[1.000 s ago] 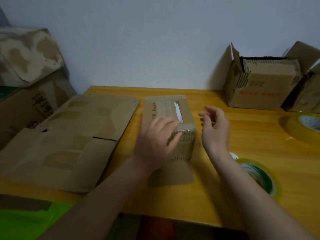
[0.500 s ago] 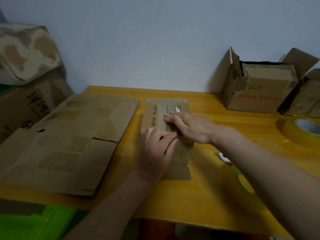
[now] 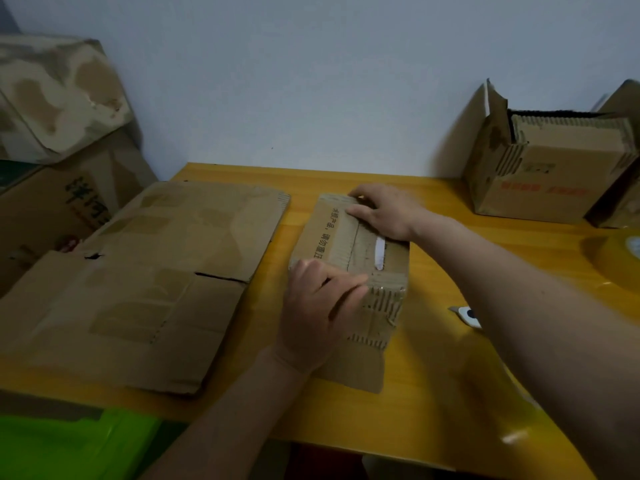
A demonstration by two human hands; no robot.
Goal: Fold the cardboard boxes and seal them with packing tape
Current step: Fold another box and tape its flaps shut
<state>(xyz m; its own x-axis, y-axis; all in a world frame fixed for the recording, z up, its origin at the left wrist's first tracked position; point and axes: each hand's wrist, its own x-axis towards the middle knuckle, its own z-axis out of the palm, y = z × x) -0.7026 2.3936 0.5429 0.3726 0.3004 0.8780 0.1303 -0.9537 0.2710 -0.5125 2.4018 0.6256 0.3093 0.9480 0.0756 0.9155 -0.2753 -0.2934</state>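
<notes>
Nearest the camera, beyond a green surface at the lower left, the front edge of the yellow wooden table runs across the view. On it, the small cardboard box sits near the middle, its top flaps folded down and one flap lying flat on the tabletop on its near side. The left hand rests over the box's near top edge, fingers laid fairly straight and pressing the flap down rather than curling round anything. Just right of the box, a small white object pokes out from behind the right forearm; what it is cannot be told. Left of the box, close beside it, lies a large flattened cardboard sheet. The right hand lies on the box's far end, fingers extended and pressing on the top flaps. Well to the right of the box sits a roll of yellowish packing tape. Farther back and right of the box, against the wall, stands an open carton packed with folded cardboard.
</notes>
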